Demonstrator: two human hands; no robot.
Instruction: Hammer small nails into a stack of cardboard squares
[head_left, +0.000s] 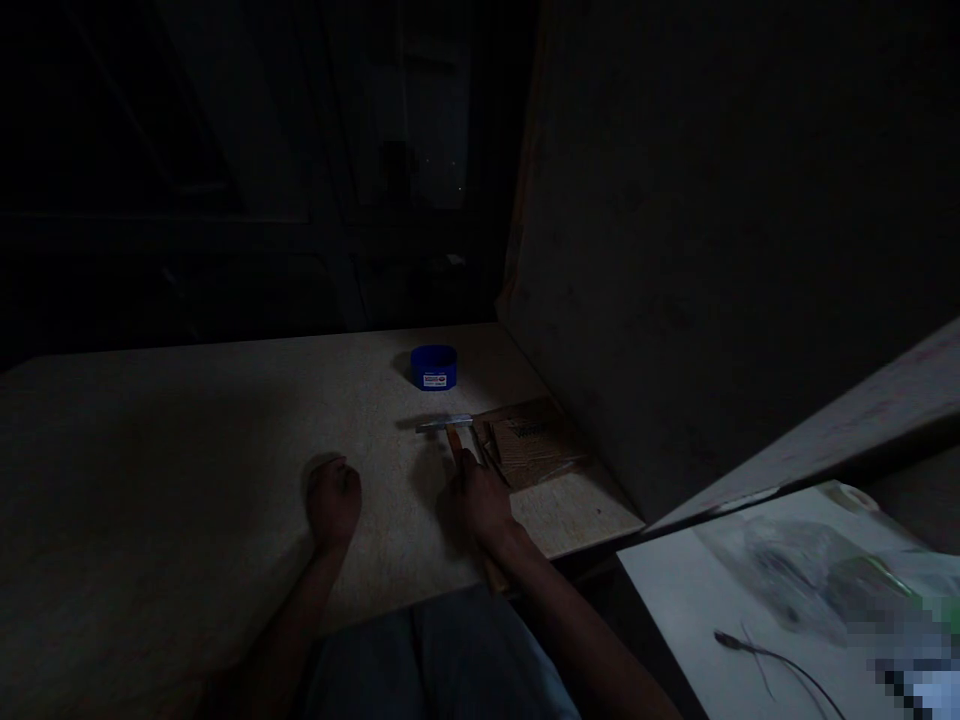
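My right hand [481,498] is wrapped round the wooden handle of a hammer [444,424]. The metal head lies crosswise just above the table, and the handle's butt shows below my wrist. My left hand [334,503] rests on the table to the left, fingers curled closed; whatever may be in them is too dark and small to make out. Beyond the hammer stands a blue plastic container [433,368] with a white label. Flattened brown cardboard [536,440] lies right of the hammer head, close to my right hand.
The pale tabletop [225,430] meets a dark wall [712,250] on the right. Lower right is a white surface [675,590] bearing clear plastic bags [795,570] and a black cable [784,660]. A dark window [409,120] is behind. Light is dim.
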